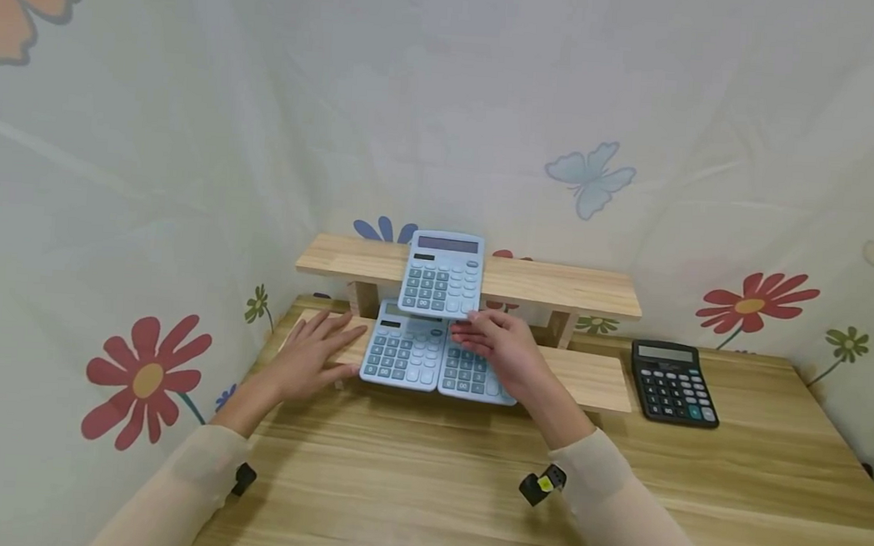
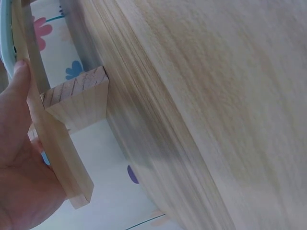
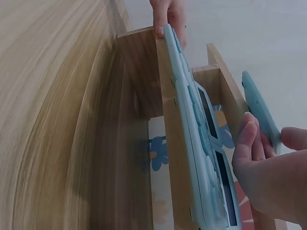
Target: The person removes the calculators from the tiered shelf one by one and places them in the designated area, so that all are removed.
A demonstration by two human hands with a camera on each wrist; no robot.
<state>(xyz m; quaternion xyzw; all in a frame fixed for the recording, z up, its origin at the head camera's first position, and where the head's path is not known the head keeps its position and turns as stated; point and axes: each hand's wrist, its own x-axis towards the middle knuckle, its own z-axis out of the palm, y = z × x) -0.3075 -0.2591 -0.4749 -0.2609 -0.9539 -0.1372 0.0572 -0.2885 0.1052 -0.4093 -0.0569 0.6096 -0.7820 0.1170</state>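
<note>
A light blue calculator (image 1: 442,277) lies across the upper shelf board (image 1: 557,282), its lower edge jutting over the front. My right hand (image 1: 503,348) pinches that calculator by its lower right corner, thumb on one side and fingers on the other in the right wrist view. Below, two more light blue calculators stand side by side on the lower board: the left one (image 1: 402,358) and the right one (image 1: 468,375), partly hidden by my right hand. My left hand (image 1: 304,361) rests on the lower board's left end with fingers extended, its thumb by the left calculator's edge.
A black calculator (image 1: 674,383) lies on the wooden table (image 1: 409,480) to the right of the two-tier shelf. Wooden blocks, such as the right support (image 1: 560,329), hold up the upper board. Behind hangs a pale cloth (image 1: 446,123) printed with flowers and butterflies.
</note>
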